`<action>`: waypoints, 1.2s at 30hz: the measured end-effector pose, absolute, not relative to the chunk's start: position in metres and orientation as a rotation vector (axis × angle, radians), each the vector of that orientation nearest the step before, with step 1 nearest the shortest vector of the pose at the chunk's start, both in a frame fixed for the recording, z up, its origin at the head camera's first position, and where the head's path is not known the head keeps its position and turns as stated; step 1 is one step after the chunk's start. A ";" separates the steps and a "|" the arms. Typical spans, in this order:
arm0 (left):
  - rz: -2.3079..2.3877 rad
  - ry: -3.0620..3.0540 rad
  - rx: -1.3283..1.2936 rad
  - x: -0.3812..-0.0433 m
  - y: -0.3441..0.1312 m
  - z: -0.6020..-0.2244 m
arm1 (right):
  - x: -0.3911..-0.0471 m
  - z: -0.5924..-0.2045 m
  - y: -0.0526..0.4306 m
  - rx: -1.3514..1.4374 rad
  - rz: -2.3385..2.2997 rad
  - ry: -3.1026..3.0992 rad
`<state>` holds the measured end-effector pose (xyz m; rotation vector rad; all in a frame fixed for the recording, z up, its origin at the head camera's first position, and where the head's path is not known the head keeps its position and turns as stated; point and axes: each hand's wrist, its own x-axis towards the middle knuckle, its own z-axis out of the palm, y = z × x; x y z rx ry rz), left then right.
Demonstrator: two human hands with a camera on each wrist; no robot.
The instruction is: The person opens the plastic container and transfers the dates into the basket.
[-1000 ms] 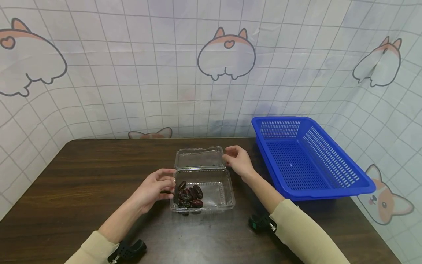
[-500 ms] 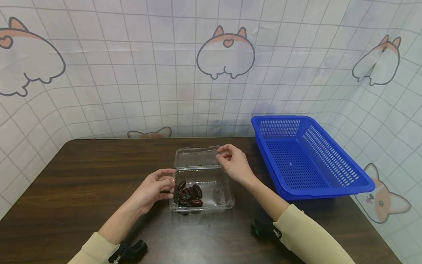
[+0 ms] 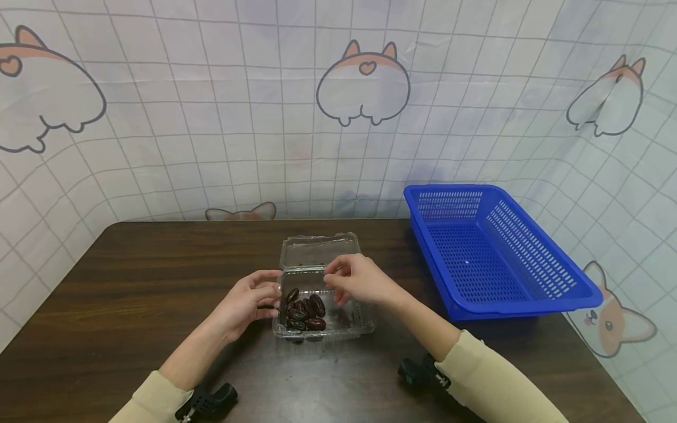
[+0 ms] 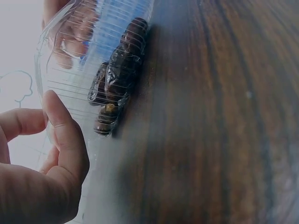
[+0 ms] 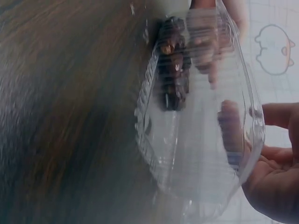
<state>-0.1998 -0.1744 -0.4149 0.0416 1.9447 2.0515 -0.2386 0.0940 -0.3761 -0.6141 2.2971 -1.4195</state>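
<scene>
On the table lies a clear plastic clamshell box point(image 3: 346, 320) with its lid point(image 3: 312, 251) folded back behind it. Several dark dates point(image 3: 304, 314) are gathered in the box's left half. My left hand point(image 3: 245, 305) pinches the box's left rim; the left wrist view has the thumb and fingers point(image 4: 65, 135) on either side of that edge. Over the right part of the box hovers my right hand point(image 3: 359, 279), its fingers loosely bent and pointing down, with nothing seen between them. Through the clear wall in the right wrist view, a fingertip point(image 5: 229, 123) shows inside the box.
A blue plastic basket point(image 3: 431, 267) stands to the right of the box, nothing visible in it. The dark wooden table point(image 3: 158, 276) backs onto a tiled-pattern cloth point(image 3: 238, 117) with dog drawings. Each wrist carries a black camera mount point(image 3: 208, 402).
My right hand has moved from beside the lid's right edge leftward and toward me, now over the box's inside. My left hand, the box and the dates have stayed in place.
</scene>
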 end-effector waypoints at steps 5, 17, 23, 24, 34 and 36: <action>2.056 1.940 0.021 -0.200 -0.174 -0.415 | -0.236 -0.378 0.086 -0.667 -1.241 2.315; 2.041 1.952 0.014 -0.200 -0.176 -0.414 | -0.236 -0.388 0.073 -0.744 -0.944 2.514; 2.030 1.948 0.015 -0.199 -0.176 -0.415 | -0.234 -0.394 0.068 -0.746 -0.838 2.573; 2.028 1.948 0.021 -0.199 -0.176 -0.415 | -0.234 -0.394 0.067 -0.748 -0.830 2.576; 2.035 1.950 0.022 -0.199 -0.176 -0.416 | -0.232 -0.396 0.065 -0.807 -0.812 2.622; 2.035 1.951 0.024 -0.199 -0.176 -0.417 | -0.232 -0.398 0.065 -0.819 -0.821 2.629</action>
